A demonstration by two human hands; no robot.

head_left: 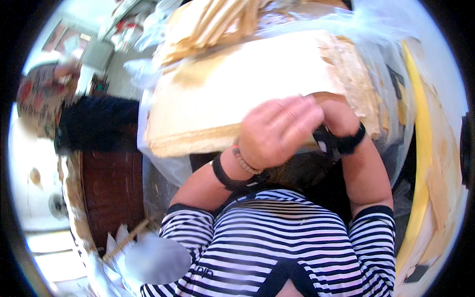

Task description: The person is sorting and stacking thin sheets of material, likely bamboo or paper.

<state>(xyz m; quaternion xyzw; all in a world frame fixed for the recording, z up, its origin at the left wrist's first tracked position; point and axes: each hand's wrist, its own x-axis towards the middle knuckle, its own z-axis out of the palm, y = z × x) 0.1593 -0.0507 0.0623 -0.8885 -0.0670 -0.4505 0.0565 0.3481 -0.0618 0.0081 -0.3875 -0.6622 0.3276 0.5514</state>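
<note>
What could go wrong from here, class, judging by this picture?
1. The right hand is near the ragged side of the stack, so rough edges might scratch it.
2. The left hand is over the stack, and the bracelet on that wrist could snag a sheet.
3. Loose plastic around the stack might catch an arm.

1. Stack of thin, pale tan sheets (198, 139): broad and thick, it lies flat across the upper middle of the frame; its layered lower edge shows left of centre, and ragged, flaky edges show at the upper right.
2. Top sheet (237, 79): cream, washed bright by light, mostly flat, its lower right edge arched just right of centre.
</note>
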